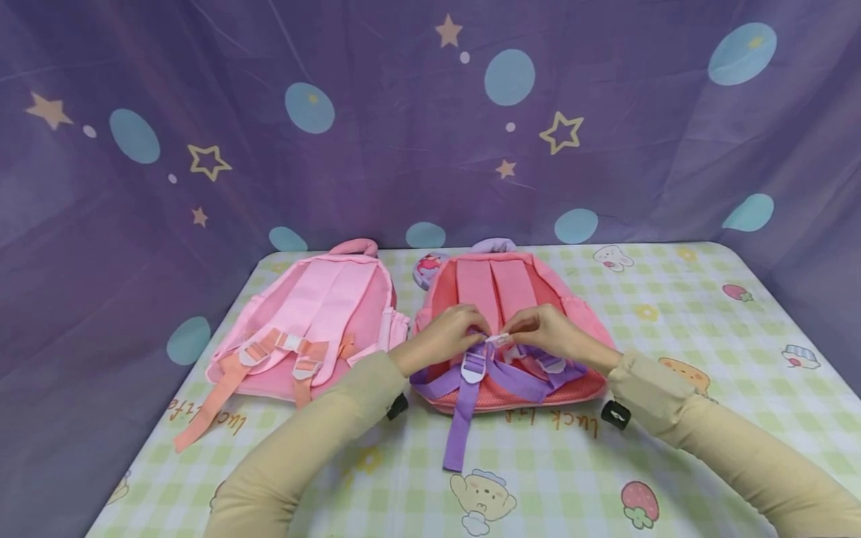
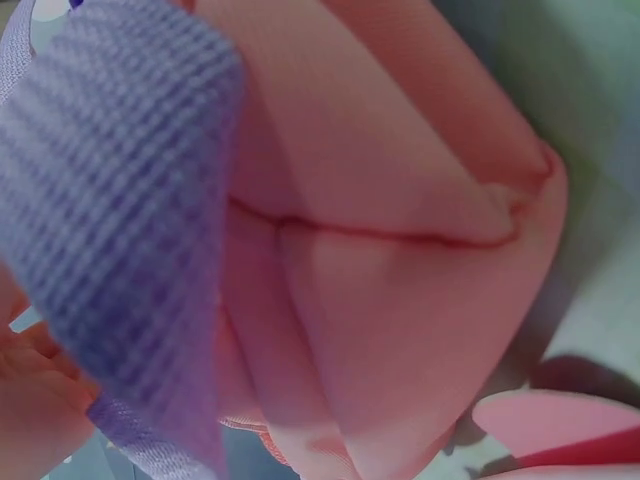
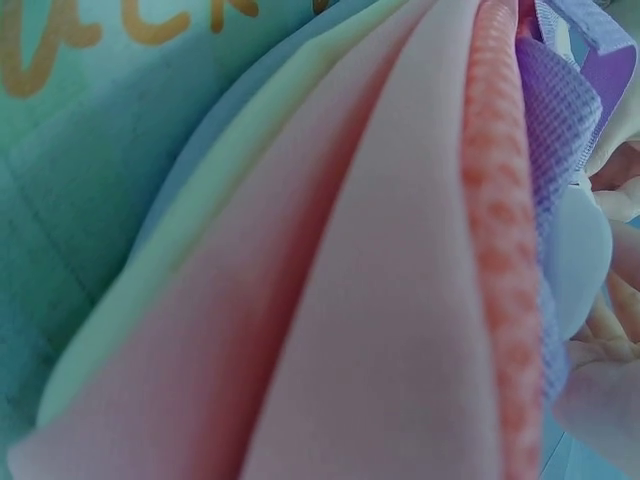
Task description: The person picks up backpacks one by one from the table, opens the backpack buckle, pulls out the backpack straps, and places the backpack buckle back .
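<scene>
A coral-pink backpack point(image 1: 477, 291) lies with its strap side up in the head view. Over its lower part, both hands meet at a small white plastic buckle point(image 1: 498, 340) on purple webbing straps point(image 1: 518, 382). From the left, my left hand point(image 1: 452, 334) pinches one side of the buckle, and from the right my right hand point(image 1: 553, 332) pinches the other. Fingers hide how its halves sit together. A purple strap point(image 2: 110, 200) blocks much of the left wrist view. In the right wrist view, fingertips point(image 3: 595, 385) show beside a pale plastic piece point(image 3: 580, 260).
To the left lies a light-pink backpack point(image 1: 343, 314) with orange straps and a white buckle point(image 1: 291, 342) across its shoulder straps. A round purple charm point(image 1: 428, 270) sits between the bags. Checked cloth point(image 1: 673, 463) covers the table; a purple curtain point(image 1: 417, 149) hangs behind.
</scene>
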A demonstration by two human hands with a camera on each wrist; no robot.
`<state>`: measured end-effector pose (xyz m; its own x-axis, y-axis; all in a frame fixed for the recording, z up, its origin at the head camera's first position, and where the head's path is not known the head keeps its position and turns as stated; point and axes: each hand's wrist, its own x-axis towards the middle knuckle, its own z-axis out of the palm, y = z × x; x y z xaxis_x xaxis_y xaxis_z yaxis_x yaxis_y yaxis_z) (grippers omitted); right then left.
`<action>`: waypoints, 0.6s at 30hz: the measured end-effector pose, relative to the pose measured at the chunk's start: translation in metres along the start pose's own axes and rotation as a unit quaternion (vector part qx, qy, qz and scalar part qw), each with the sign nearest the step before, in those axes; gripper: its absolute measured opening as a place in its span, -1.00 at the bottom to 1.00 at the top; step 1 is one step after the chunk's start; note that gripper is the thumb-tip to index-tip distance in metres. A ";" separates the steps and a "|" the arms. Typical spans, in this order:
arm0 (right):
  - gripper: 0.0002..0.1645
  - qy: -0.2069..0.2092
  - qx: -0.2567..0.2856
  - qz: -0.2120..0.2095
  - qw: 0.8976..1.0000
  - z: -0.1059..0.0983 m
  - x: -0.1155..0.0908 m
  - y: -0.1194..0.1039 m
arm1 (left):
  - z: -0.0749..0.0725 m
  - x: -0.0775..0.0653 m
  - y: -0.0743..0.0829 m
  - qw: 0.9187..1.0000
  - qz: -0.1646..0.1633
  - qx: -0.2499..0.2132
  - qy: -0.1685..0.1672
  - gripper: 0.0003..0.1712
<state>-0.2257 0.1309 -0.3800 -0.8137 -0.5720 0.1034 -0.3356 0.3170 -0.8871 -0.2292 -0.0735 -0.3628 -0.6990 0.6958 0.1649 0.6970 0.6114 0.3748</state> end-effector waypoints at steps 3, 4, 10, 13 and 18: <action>-0.85 -0.001 0.002 -0.006 1.000 0.000 0.000 0.000 | 0.001 0.001 -0.001 1.000 0.001 0.003 0.000 -0.90; -0.85 -0.002 0.002 -0.007 1.000 -0.001 0.000 0.000 | 0.002 0.001 -0.002 1.000 0.001 0.003 0.000 -0.91; -0.84 -0.007 0.000 -0.005 1.000 -0.002 0.000 0.000 | 0.003 0.003 -0.004 1.000 0.005 0.004 -0.006 -0.93; -0.83 -0.009 0.005 -0.006 1.000 -0.002 0.000 0.000 | 0.003 0.003 -0.003 1.000 0.004 0.007 -0.010 -0.94; -0.84 -0.010 0.005 -0.015 1.000 -0.002 0.000 0.002 | 0.004 0.004 -0.002 1.000 -0.001 0.008 -0.018 -0.94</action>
<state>-0.2278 0.1332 -0.3809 -0.7936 -0.5963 0.1214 -0.3547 0.2912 -0.8885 -0.2328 -0.0709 -0.3666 -0.6948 0.7072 0.1307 0.6979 0.6191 0.3601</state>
